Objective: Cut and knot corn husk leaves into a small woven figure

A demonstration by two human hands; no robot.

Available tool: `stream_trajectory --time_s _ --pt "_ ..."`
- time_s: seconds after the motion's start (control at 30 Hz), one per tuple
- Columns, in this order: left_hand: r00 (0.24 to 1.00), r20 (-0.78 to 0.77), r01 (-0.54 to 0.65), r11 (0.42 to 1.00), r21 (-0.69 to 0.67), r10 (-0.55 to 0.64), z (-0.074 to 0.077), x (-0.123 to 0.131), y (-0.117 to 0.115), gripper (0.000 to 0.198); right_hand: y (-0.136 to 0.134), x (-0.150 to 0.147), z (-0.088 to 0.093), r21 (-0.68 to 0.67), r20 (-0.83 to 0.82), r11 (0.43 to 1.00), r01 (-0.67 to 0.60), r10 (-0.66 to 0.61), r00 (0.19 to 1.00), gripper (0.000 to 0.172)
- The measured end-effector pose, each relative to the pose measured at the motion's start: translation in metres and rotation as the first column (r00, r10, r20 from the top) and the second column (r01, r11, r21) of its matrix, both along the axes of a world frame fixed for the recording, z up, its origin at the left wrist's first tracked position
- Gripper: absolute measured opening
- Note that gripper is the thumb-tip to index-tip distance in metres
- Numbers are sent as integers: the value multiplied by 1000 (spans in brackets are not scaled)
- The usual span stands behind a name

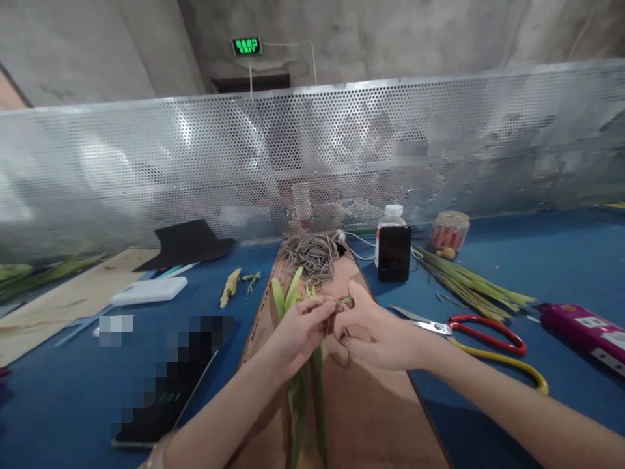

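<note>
Above the brown board, my left hand [303, 332] is closed in a pinch on long green leaves [299, 410], whose strips hang toward me and whose blunt ends stick up behind the fingers. Close beside it, almost touching, my right hand [375, 332] is closed, thumb and forefinger around a thin greenish end of the leaf bundle. A thin loop of grey-brown strand [340, 358] hangs under the right fingers. Exactly where leaf and strand meet is hidden by the fingers. Just beyond the hands lies a loose heap of grey string [312, 256].
Red-and-yellow-handled scissors [454, 329] lie open beside my right forearm. A black phone [394, 254] leans on a white-capped bottle [393, 212], near a clear jar [450, 231] and cut leaves [469, 280]. At left are a tablet [180, 384] and white case [149, 291]. Perforated metal [342, 150] stands behind.
</note>
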State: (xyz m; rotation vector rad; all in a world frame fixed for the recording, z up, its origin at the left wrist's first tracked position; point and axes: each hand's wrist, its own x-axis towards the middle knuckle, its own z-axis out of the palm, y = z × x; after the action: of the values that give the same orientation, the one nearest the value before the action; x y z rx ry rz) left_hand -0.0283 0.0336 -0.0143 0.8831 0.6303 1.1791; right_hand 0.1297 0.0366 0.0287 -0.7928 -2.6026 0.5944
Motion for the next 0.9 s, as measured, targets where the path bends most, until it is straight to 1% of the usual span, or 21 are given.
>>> stream_trajectory --time_s 0.13,0.23,0.33,0.43,0.5,0.57,0.63,0.7,0.8,0.9 --pt "1000 16 5 1000 4 -5 0 -1 0 9 0 0 -1 22 -33 999 -38 39 999 9" --pt "999 37 0 1000 1 0 2 -1 -2 10 1 1 0 -5 -161 998 -64 63 985 10" --pt "998 50 -22 1000 -1 22 4 -1 -2 10 1 0 -3 -42 -298 999 -30 16 954 11" --pt "998 51 -29 999 -20 30 4 -1 -1 10 4 -2 -9 8 -341 1000 14 -10 940 11" --pt "999 48 -24 999 -31 26 3 -1 -1 10 7 -3 -14 102 -332 994 48 -12 943 13" --pt "999 44 -27 999 -26 28 2 -1 -1 11 10 -4 -18 212 -307 974 79 -11 952 14" --pt "999 33 -34 999 -16 35 1 0 -1 12 14 -3 -19 292 -266 953 78 2 964 10" --pt "999 7 -46 999 4 46 2 0 -1 13 16 -1 -19 335 -213 941 35 40 976 3" --pt "997 -27 -68 997 29 69 2 0 0 14 18 2 -16 364 -140 931 -32 89 986 9" --pt "996 -44 -77 996 39 79 3 -1 -1 13 20 5 -14 369 -105 928 -56 102 989 13"
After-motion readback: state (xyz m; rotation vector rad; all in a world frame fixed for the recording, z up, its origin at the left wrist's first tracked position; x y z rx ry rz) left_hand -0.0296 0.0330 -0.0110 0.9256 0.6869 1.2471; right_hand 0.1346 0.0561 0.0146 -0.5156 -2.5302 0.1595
